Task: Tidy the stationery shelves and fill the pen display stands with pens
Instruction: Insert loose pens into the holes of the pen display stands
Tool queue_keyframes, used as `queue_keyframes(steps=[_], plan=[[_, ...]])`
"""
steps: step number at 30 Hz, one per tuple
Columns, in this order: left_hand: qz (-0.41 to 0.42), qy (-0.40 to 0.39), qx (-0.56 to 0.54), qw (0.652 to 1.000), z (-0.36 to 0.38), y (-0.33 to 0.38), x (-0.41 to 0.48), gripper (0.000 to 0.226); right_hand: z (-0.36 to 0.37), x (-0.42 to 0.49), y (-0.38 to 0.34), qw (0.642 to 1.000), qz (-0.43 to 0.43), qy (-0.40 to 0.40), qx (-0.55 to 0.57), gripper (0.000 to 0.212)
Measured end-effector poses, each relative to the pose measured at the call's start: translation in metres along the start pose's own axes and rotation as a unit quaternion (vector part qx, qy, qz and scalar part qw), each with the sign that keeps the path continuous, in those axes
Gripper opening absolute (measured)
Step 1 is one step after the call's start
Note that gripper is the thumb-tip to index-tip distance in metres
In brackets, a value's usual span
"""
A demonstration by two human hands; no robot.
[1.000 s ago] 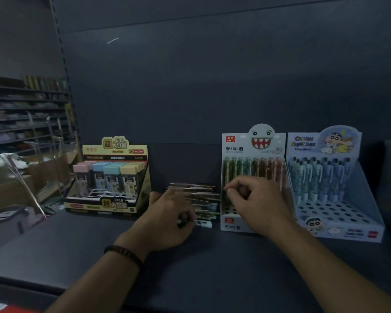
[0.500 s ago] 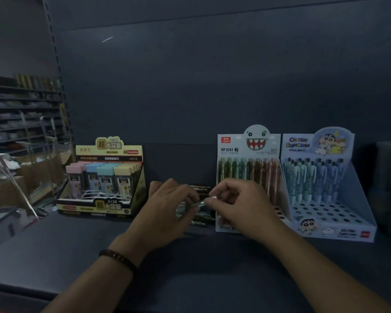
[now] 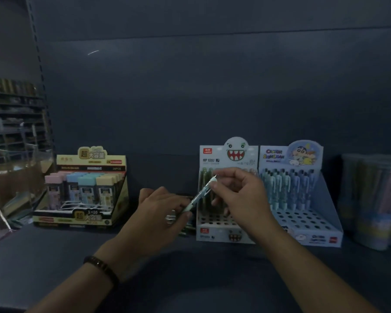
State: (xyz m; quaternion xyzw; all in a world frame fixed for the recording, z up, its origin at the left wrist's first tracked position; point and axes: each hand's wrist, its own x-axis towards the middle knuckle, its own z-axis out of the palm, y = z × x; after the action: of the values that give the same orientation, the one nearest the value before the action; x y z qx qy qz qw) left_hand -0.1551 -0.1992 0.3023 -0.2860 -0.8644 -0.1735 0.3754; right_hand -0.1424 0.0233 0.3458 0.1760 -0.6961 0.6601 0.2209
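Observation:
My right hand [image 3: 239,195] pinches a pale pen [image 3: 202,193] near its tip end, tilted, in front of the white monster-face display stand [image 3: 226,231]. That stand has a back row of pens and several vacant holes in front. My left hand [image 3: 160,213] grips the pen's lower end and covers a dark pile of loose pens [image 3: 186,229] lying on the shelf left of the stand. To the right stands the blue cartoon display stand [image 3: 314,231], its back rows filled with blue pens.
A yellow box of pastel lead cases [image 3: 84,190] sits at the left on the dark shelf [image 3: 54,256]. Clear tubs of pens [image 3: 375,199] stand at the far right. More shelving and clear dividers lie beyond the left edge.
My left hand lifted a pen from the pile and my right hand took hold of its other end; the pen has risen and tilted toward the white stand.

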Motion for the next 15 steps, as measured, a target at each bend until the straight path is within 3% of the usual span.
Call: queue_keyframes(steps=[6,12,15], plan=[[-0.009,0.008,-0.009,1.000,0.012,0.068,0.039,0.031,-0.056,0.003,-0.023,0.998,-0.030,0.055,0.002,0.013],[-0.016,0.023,-0.051,0.998,0.041,0.126,0.067,0.029,-0.126,0.020,-0.022,0.989,-0.073,0.123,-0.035,0.021],[0.031,-0.030,-0.005,0.999,0.063,0.139,0.070,0.031,-0.153,0.033,-0.011,0.983,-0.086,0.148,-0.063,0.025]])
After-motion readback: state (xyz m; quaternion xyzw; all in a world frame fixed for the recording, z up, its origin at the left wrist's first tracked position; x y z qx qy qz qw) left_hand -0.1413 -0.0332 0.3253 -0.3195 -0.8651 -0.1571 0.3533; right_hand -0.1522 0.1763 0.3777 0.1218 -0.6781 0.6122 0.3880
